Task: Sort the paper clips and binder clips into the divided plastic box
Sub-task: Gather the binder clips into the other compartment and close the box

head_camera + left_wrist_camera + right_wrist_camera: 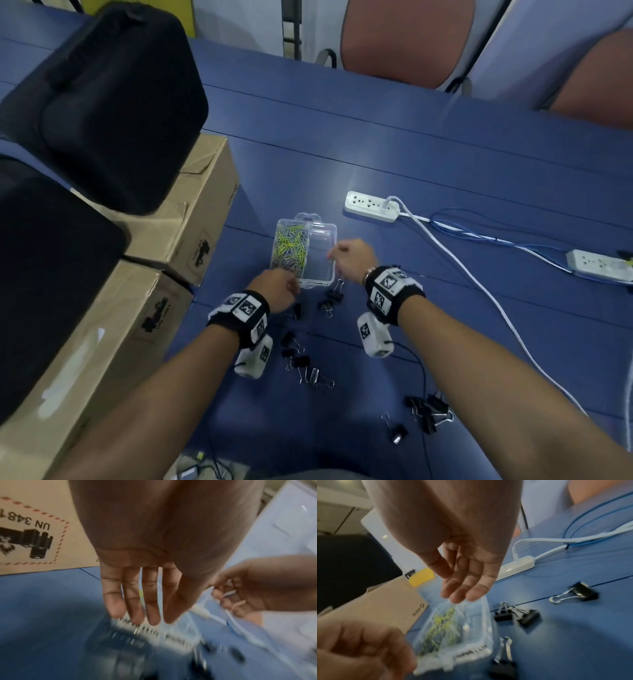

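Box (317,274), mid-table (411,154) beside the cartons (191,219): left bay full of paper clips (289,248), right bay bare; binder clips (301,363) all loose toward the near edge; left hand (279,289) flat-fingered at box's near end, right hand (352,258) loosely spread over its right wall, neither holding anything.

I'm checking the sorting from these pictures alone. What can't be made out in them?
- Head view: whether the left hand touches the plastic box; the hand covers that corner.
- Left wrist view: the box's near edge, smeared by motion blur.
- Right wrist view: the paper clips, blurred to yellow streaks, uncountable.
- Head view: the right compartment looks empty; glare could hide small items.
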A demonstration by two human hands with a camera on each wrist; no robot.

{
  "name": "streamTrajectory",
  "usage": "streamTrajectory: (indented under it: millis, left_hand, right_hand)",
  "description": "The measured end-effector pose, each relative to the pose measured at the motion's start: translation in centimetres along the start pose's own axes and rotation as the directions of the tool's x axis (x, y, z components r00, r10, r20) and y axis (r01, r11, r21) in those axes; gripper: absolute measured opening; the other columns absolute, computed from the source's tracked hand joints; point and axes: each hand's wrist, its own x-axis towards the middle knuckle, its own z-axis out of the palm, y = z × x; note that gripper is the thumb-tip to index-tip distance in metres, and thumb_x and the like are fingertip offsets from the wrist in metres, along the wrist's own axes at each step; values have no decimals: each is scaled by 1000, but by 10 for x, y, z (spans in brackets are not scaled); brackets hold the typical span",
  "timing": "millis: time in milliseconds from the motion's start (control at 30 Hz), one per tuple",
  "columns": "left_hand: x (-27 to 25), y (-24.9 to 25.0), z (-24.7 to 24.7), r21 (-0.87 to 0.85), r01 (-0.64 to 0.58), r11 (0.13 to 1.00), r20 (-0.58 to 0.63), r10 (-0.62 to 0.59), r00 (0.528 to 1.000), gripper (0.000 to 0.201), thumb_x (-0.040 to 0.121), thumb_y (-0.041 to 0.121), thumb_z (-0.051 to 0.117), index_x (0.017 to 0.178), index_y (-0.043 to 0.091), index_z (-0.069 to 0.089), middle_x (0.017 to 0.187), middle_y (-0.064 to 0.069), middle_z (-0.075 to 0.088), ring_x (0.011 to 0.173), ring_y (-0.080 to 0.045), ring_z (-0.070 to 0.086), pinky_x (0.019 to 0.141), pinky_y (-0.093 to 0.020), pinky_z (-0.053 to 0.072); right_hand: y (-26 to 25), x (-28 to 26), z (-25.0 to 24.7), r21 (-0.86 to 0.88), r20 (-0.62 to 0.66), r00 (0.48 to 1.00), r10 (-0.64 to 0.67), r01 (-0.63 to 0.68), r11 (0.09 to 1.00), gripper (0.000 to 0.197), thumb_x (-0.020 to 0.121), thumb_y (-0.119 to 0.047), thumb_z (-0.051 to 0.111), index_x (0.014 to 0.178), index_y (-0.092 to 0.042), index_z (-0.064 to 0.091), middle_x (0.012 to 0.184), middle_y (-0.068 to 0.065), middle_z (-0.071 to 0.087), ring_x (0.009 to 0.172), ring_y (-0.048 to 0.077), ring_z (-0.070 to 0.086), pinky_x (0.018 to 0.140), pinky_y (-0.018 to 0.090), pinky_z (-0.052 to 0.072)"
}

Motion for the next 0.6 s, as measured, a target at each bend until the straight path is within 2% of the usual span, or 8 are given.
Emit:
streamTrajectory:
  millis: [67,100,167,200,300,400,467,600]
  left_hand:
    - [-8,-7,25,140,-13,990,98,-1,995,49,73,16,68,121,26,59,125,-4,56,113,-27,55,93,-36,50]
    - [-13,-10,37,210,-31,977,139,1,990,66,71,20,71,132,28,49,132,-5,46,119,-31,48,97,-42,49]
    - [-20,-12,57,303,-53,951,171,1,985,87,68,29,76,143,33,32,139,-6,30,126,-36,34,98,-50,47]
    - [-21,-13,64,325,-58,944,158,6,987,89,68,30,77,144,35,29,140,-7,25,127,-37,30,96,-51,48]
    - [-21,-16,73,338,-83,938,87,57,995,81,71,29,77,139,35,34,135,-7,27,123,-35,31,87,-49,52]
    - [-18,-22,72,311,-125,942,55,114,992,66,73,29,76,131,30,44,127,-7,34,115,-32,38,83,-49,53]
    - [-16,-23,71,305,-117,945,35,112,993,55,77,22,71,126,25,47,125,-7,37,113,-32,41,82,-49,52]
    - [-13,-25,72,304,-137,943,21,137,990,45,82,12,62,123,20,48,121,-9,40,108,-32,45,84,-46,50]
  right_hand:
    - [24,-12,10,-238,-32,999,-30,22,971,23,88,-21,49,71,-13,61,76,11,66,74,31,61,66,32,51]
    - [35,-18,15,-296,-61,998,-9,-10,955,20,87,-24,47,73,-15,57,79,10,64,76,32,60,67,32,50]
    - [56,-27,27,-314,-78,994,78,-99,944,14,85,-30,50,87,-17,54,93,8,62,86,31,59,74,34,49]
    - [65,-29,35,-310,-49,993,112,-122,943,22,82,-34,54,96,-17,52,103,8,59,93,31,58,79,36,49]
    - [80,-31,54,-323,55,986,157,-131,937,68,74,-52,64,127,-18,41,132,12,40,121,36,45,98,45,44]
    - [79,-28,67,-243,33,978,208,-194,951,96,69,-62,72,144,-20,30,146,10,24,133,39,32,107,49,38]
    - [77,-25,74,-238,17,979,202,-193,952,94,70,-60,73,145,-23,30,148,10,21,132,40,33,106,48,39]
    - [75,-23,82,-251,-12,993,116,-115,961,53,82,-29,69,129,-21,46,140,14,29,111,38,53,93,42,50]
